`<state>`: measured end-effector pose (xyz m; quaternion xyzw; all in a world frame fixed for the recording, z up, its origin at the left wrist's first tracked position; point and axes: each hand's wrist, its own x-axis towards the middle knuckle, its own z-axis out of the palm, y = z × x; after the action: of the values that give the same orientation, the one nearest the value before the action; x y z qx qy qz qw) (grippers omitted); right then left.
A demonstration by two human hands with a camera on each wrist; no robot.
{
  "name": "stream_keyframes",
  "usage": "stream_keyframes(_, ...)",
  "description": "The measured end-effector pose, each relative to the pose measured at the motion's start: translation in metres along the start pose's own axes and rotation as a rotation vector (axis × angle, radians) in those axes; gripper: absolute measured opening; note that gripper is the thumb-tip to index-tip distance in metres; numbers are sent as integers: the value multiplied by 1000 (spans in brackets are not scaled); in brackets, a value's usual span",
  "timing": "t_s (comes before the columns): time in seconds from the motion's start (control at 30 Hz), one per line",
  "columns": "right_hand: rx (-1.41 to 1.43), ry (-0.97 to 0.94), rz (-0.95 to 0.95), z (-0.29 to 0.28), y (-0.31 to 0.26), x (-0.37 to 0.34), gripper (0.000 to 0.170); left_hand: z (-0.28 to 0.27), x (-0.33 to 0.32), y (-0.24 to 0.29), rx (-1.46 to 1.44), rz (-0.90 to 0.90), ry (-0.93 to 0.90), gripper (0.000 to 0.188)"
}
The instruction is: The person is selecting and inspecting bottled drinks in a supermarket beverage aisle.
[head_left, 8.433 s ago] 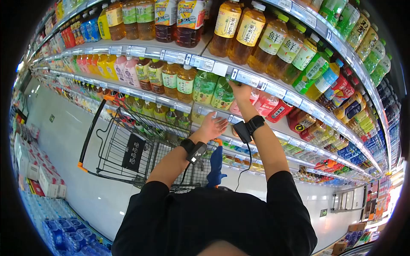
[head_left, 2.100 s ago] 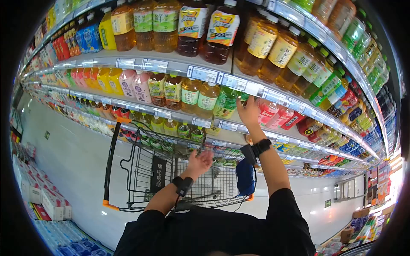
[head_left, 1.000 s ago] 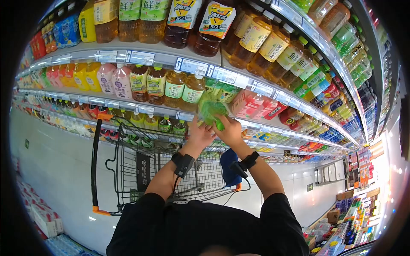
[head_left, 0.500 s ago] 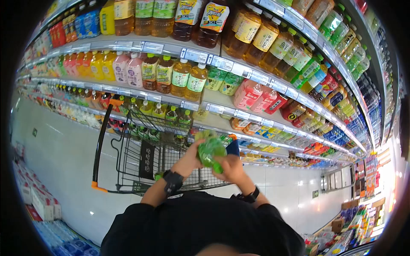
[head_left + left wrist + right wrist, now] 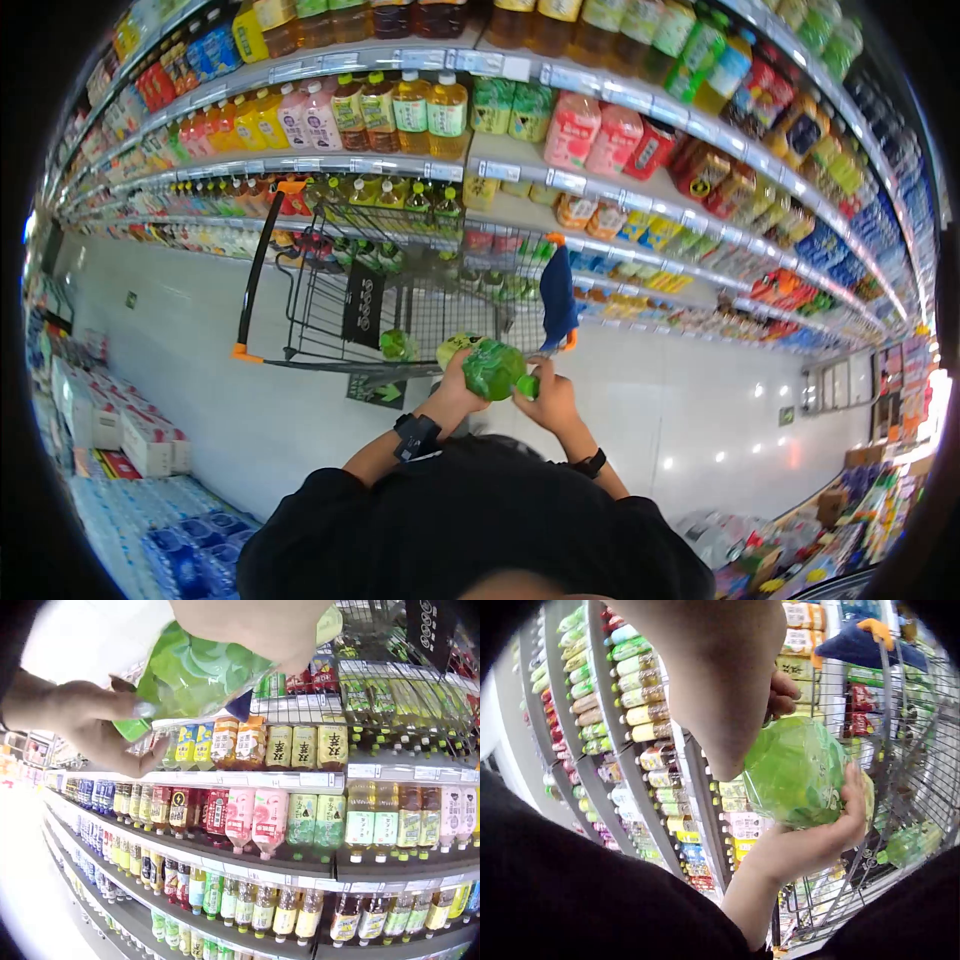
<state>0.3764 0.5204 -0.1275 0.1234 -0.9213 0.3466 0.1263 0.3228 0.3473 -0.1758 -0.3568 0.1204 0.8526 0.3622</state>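
A large green drink bottle (image 5: 494, 370) lies tilted between my two hands, in front of my chest and close to the shopping cart's near side. My left hand (image 5: 454, 388) holds it round the body, over the pale label. At the other end, my right hand (image 5: 553, 402) grips it by the neck, with fingers at the green cap (image 5: 133, 729). In the right wrist view the clear green bottle (image 5: 795, 772) shows between both hands, and the left fingers (image 5: 851, 802) wrap its side.
The wire shopping cart (image 5: 300, 345) stands between me and the shelves, another green bottle (image 5: 397, 345) lying in it. A blue cloth-like piece (image 5: 558, 300) hangs at its right end. Shelves (image 5: 620, 85) full of drinks run across; boxes (image 5: 150, 440) stand at left.
My right hand has taken the green bottle off the shelf and brought it down toward my body. My left hand has come round it. The shelves now sit higher in view.
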Motion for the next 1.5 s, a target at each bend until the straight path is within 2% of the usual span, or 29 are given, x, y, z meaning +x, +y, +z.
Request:
stream_keyframes(0.03,1,-1,133,-1,-1,-12,43,-4,-4,-7,25,6,21,34)
stream_keyframes(0.17,-118,-107,307,-10,10,-46,33,-3,-16,-36,23,162,107,34)
stream_keyframes(0.27,-116,-111,204,-21,10,-47,32,-18,-14,-43,41,181,10,36)
stream_keyframes(0.37,-56,-122,202,-25,7,-39,36,-8,-28,-51,-14,183,33,36)
stream_keyframes(0.43,-26,-137,206,-29,-2,-26,34,-8,-25,-44,-34,167,15,36)
stream_keyframes(0.6,-38,-100,76,-14,-10,-12,30,-9,-22,-32,-99,163,-75,38)
stream_keyframes(0.77,-15,-96,-1,7,-10,30,29,-13,-11,7,-142,71,-152,40)
stream_keyframes(0.87,-10,-110,-15,25,-16,72,29,8,-15,46,-131,81,-179,40)
stream_keyframes(0.9,8,-136,10,31,-24,89,24,6,-6,62,-129,48,-186,41)
stream_keyframes(0.97,-7,-186,-23,55,-23,119,26,-3,15,97,-132,-17,-199,41)
stream_keyframes(1.1,-76,-403,-94,119,-21,177,32,-9,31,151,-80,-58,99,38)
stream_keyframes(1.2,-274,-785,-100,180,1,215,38,-45,76,174,-87,-75,251,38)
stream_keyframes(1.27,-368,-914,-207,220,19,230,42,-88,117,180,-29,-41,323,39)
stream_keyframes(1.33,-432,-1050,-271,253,36,229,45,-125,136,184,416,154,177,43)
stream_keyframes(1.4,-480,-1173,-296,282,52,224,48,-162,152,188,798,468,29,47)
stream_keyframes(1.43,-541,-1276,-278,298,59,218,50,-181,159,191,955,693,-40,49)
stream_keyframes(1.5,-571,-1301,-272,320,68,206,49,-220,175,187,907,511,33,56)
